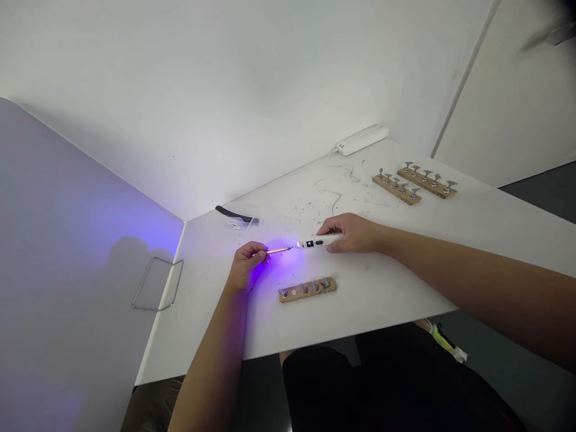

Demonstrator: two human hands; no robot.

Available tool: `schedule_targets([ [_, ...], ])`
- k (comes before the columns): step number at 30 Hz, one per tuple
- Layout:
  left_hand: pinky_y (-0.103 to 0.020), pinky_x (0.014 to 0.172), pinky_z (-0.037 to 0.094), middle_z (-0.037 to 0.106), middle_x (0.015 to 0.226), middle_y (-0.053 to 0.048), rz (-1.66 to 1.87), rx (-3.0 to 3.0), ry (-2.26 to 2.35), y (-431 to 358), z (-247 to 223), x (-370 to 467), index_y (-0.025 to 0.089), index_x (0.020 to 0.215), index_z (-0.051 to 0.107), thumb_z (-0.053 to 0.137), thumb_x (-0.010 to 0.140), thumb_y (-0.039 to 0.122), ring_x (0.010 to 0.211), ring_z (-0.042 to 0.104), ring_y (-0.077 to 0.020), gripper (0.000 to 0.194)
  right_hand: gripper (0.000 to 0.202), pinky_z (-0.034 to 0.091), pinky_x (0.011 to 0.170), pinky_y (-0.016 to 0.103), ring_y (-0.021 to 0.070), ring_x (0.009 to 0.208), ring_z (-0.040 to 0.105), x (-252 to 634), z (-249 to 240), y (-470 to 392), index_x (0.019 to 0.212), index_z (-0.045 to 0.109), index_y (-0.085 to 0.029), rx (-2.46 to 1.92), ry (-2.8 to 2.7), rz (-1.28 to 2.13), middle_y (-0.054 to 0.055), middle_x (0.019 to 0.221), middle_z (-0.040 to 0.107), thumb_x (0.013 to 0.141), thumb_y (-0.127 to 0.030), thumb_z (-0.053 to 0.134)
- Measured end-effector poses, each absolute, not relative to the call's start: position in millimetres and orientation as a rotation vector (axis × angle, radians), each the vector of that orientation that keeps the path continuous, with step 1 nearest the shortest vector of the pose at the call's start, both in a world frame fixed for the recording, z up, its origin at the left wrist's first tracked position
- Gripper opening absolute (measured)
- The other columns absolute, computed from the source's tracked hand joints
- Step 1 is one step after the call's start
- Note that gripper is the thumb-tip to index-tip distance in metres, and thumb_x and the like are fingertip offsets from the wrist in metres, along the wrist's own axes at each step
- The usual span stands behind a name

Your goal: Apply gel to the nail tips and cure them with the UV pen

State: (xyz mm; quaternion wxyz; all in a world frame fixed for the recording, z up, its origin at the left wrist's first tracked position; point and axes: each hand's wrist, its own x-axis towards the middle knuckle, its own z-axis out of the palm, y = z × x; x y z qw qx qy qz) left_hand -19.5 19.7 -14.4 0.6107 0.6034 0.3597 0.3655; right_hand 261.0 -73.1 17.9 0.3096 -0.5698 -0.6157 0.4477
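Head view: grasping a thin rod (276, 250) in the left hand (248, 265) and a lit white lamp (326, 241) in the right hand (355, 233), tip facing tip. Visible on the worktop (202, 324): nearer the body than the lamp, a wooden strip (299, 294); beyond, a black file (229, 213) and two similar strips (387, 187).

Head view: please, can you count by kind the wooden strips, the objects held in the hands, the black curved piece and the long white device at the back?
Wooden strips: 3
White light, right hand: 1
Thin stick, left hand: 1
Black curved piece: 1
Long white device: 1
Total: 7
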Motion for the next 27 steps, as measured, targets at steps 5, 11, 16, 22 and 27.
schedule_targets([
  [5, -0.024, 0.059, 0.039, 0.060, 0.059, 0.000, 0.843, 1.408, 0.836, 18.0, -11.4, -17.4, 0.015, 0.073, 0.062, 0.067, 0.065, 0.021, 0.058, 0.053, -0.0106, 0.011, 0.033, 0.048, 0.074, 0.030, 0.0208, 0.086, 0.061, 261.5, 16.3, -71.8, 0.093, 0.065, -0.019, -1.504, -1.631, 1.170, 0.004, 0.094, 0.066, 0.060, -0.020, 0.063],
  [11, -0.024, 0.059, 0.039, 0.060, 0.057, 0.000, 0.857, 1.384, 0.868, 17.4, -11.5, -16.6, 0.015, 0.073, 0.063, 0.067, 0.064, 0.019, 0.058, 0.054, -0.0111, 0.011, 0.033, 0.048, 0.071, 0.030, 0.0207, 0.083, 0.061, 262.1, 13.2, -70.1, 0.092, 0.065, -0.019, -1.494, -1.639, 1.160, 0.004, 0.092, 0.066, 0.060, -0.021, 0.063],
  [16, -0.023, 0.060, 0.039, 0.060, 0.059, 0.000, 0.868, 1.381, 0.851, 18.2, -13.8, -17.7, 0.015, 0.073, 0.063, 0.066, 0.064, 0.017, 0.057, 0.052, -0.0098, 0.010, 0.034, 0.047, 0.072, 0.030, 0.0210, 0.084, 0.061, 262.8, 12.9, -70.7, 0.093, 0.065, -0.019, -1.480, -1.637, 1.166, 0.004, 0.092, 0.067, 0.059, -0.021, 0.062],
  [22, -0.023, 0.060, 0.039, 0.062, 0.061, -0.001, 0.878, 1.389, 0.816, 22.1, -18.2, -21.3, 0.015, 0.076, 0.064, 0.066, 0.065, 0.016, 0.059, 0.054, -0.0103, 0.011, 0.035, 0.047, 0.072, 0.030, 0.0212, 0.084, 0.061, 262.6, 15.2, -71.6, 0.094, 0.065, -0.019, -1.478, -1.633, 1.173, 0.004, 0.093, 0.067, 0.059, -0.020, 0.062],
  [27, -0.024, 0.061, 0.040, 0.062, 0.062, -0.001, 0.870, 1.373, 0.806, 21.5, -17.1, -20.6, 0.015, 0.075, 0.064, 0.067, 0.064, 0.016, 0.060, 0.055, -0.0105, 0.011, 0.034, 0.047, 0.073, 0.032, 0.0214, 0.084, 0.061, 261.6, 13.8, -71.5, 0.091, 0.066, -0.019, -1.463, -1.619, 1.165, 0.004, 0.093, 0.067, 0.058, -0.020, 0.063],
])
